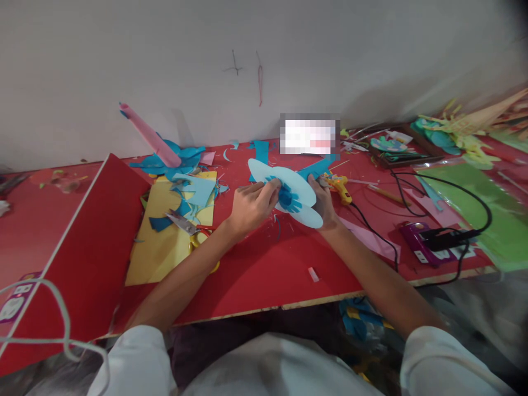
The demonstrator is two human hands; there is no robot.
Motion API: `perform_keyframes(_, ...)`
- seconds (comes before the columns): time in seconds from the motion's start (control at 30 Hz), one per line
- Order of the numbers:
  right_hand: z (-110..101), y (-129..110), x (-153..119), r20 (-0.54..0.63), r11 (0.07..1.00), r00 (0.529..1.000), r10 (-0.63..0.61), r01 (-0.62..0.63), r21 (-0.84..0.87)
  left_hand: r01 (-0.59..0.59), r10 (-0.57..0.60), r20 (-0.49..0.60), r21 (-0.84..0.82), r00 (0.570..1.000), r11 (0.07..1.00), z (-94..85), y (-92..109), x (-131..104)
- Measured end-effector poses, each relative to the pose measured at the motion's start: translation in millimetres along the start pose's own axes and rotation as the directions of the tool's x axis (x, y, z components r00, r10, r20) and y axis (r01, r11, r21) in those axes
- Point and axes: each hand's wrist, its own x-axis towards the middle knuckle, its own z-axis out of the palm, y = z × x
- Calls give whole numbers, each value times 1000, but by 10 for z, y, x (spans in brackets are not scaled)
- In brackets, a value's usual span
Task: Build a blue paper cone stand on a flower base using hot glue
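1. The pale blue paper shape was raised above the red desk, between the two hands, with its rounded lobes spread at a slant.
2. A darker blue fringed piece sat near the middle of that shape, right at the fingertips of the left hand.
3. The left hand had its fingers curled in, thumb and forefinger close together against the fringe; whether they pinched it or only pressed on it, I could not tell.
4. The right hand was closed on the right edge of the paper shape, which partly hid its fingers.
5. A yellow glue gun lay just beside the right hand, on its outer side.
6. Scissors lay on yellow paper to the left of the left hand, their handles partly covered by the forearm.
7. Farther back on the left, a pink tube stood tilted among blue scraps.
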Motion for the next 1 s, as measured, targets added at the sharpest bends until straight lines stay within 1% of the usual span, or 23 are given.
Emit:
perform_keyframes(0.1,6,-12,-3,-32,997,999,-15,17,73,17,-17,1,-11,1000,1000,-17,-9,11)
perform_keyframes(0.2,26,-29,-8,-35,993,999,2,2,115,76,-76,-5,-50,997,996,-44,-62,19)
perform_keyframes(0.3,42,-35,-3,-53,984,999,1,8,179,157,-160,-15,-103,987,982,-77,-178,34)
perform_keyframes(0.37,39,-29,2,-61,980,998,-17,29,196,224,-231,-33,-134,972,965,-111,-284,59)
perform_keyframes(0.43,23,-23,-5,-71,985,995,-72,82,150,298,-308,-56,-143,950,944,-165,-396,101)
perform_keyframes(0.5,2,-26,-37,-92,983,981,-170,176,51,351,-362,-73,-138,929,926,-237,-496,159)
perform_keyframes(0.57,-11,-47,-95,-97,961,956,-275,271,-58,371,-384,-71,-147,920,917,-312,-573,224)
perform_keyframes(0.6,-11,-62,-128,-82,947,947,-311,302,-108,374,-387,-61,-162,920,913,-342,-602,253)
perform_keyframes(0.67,5,-88,-183,-2,926,945,-328,321,-199,373,-382,-3,-210,924,904,-370,-637,296)
perform_keyframes(0.77,42,-70,-195,147,896,954,-261,296,-331,380,-348,153,-310,925,872,-298,-630,290)
perform_keyframes(0.83,49,-7,-155,219,861,950,-224,299,-413,397,-318,255,-379,913,836,-175,-591,225)
perform_keyframes(0.9,33,73,-100,271,825,941,-205,314,-469,432,-306,334,-425,892,795,-16,-538,121)
perform_keyframes(1.0,-7,154,-54,316,822,933,-173,313,-475,493,-300,436,-446,849,747,224,-463,-61)
